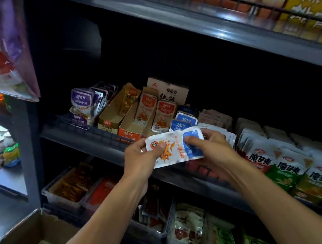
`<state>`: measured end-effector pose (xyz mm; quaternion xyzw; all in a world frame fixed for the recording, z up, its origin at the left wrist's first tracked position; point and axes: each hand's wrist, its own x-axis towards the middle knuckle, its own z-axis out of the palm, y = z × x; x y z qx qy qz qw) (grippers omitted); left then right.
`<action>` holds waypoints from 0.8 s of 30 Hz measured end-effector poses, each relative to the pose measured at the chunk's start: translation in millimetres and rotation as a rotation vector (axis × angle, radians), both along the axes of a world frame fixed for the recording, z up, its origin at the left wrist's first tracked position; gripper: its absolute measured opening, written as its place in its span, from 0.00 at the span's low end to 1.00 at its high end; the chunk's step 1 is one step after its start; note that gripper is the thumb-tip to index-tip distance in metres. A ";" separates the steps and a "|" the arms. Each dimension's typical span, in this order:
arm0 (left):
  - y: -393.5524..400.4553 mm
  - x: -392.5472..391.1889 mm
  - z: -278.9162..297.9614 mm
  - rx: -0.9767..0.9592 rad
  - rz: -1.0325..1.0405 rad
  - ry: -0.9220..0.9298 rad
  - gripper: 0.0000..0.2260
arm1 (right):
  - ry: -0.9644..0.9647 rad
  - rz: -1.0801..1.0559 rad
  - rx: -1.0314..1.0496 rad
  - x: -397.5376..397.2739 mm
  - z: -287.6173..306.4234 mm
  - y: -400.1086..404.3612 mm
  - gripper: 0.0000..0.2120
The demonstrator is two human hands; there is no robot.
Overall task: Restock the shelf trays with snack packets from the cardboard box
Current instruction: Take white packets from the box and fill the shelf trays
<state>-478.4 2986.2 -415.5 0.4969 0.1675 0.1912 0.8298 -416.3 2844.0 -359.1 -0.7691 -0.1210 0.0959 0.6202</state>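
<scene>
A person stands before a dark shop shelf unit, seen from their own head looking down along both bare forearms. Both hands hold a small stack of white snack packets [175, 147] with blue and orange print, turned sideways, just in front of the front edge of the middle shelf [104, 134]. The left hand [140, 158] grips the stack's left end, thumb on top and fingers curled beneath; the right hand [209, 146] pinches the blue right end, thumb pressed on the face, the other fingers wrapped behind. Directly behind the stack, at the shelf's front edge, stands a row of blue-topped packets [182, 120] of the same kind, which looks like the place these are bound for. To its left stand cardboard display trays: an orange tray [130, 129] with a few orange packets upright at its back and a bare front half, and a yellow-brown tray [110, 117], also mostly bare, then purple packets [82, 104] near the shelf's left end. The cardboard box [17, 241] sits open at the lower left corner of the view with more packets inside. Judging from this, restocking is partway: the held stack is not yet placed, two trays look underfilled, and the box is not emptied. Lower shelves carry clear bins [70, 188] of other snacks.
</scene>
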 end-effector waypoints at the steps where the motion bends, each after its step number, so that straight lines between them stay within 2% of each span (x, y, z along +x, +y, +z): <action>1: -3.1 3.1 -0.8 -0.014 0.029 -0.005 0.06 | 0.012 0.003 0.003 -1.1 -2.2 3.3 0.11; 3: -5.4 11.1 -2.8 -0.015 0.067 -0.009 0.06 | -0.022 0.017 -0.058 0.3 -2.7 5.4 0.12; 5: -3.8 17.5 -5.9 0.105 0.044 -0.011 0.05 | -0.125 0.002 -0.136 9.2 9.3 1.0 0.13; 7: 2.2 23.2 -11.6 0.393 0.071 0.006 0.06 | -0.242 -0.035 -0.176 24.0 31.4 -3.4 0.13; 9: 9.2 26.7 -16.5 0.812 0.135 0.040 0.05 | -0.372 -0.060 -0.241 42.1 50.9 -4.5 0.15; 11: 12.9 32.3 -19.6 1.220 0.143 0.070 0.10 | -0.503 -0.058 -0.413 61.4 58.3 -1.0 0.16; 14: 14.8 43.6 -23.7 1.567 0.119 0.088 0.16 | -0.640 -0.006 -0.748 79.5 59.4 9.5 0.18; 17: 14.6 54.1 -30.1 1.731 0.107 0.071 0.18 | -0.678 0.086 -0.975 86.6 59.3 22.7 0.17; 22: 17.6 64.5 -40.2 1.811 0.005 0.125 0.20 | -0.636 0.181 -1.209 93.7 44.8 39.8 0.18; 24: 18.8 65.9 -42.2 1.813 0.004 0.112 0.19 | -0.693 0.170 -1.357 97.9 37.0 42.0 0.26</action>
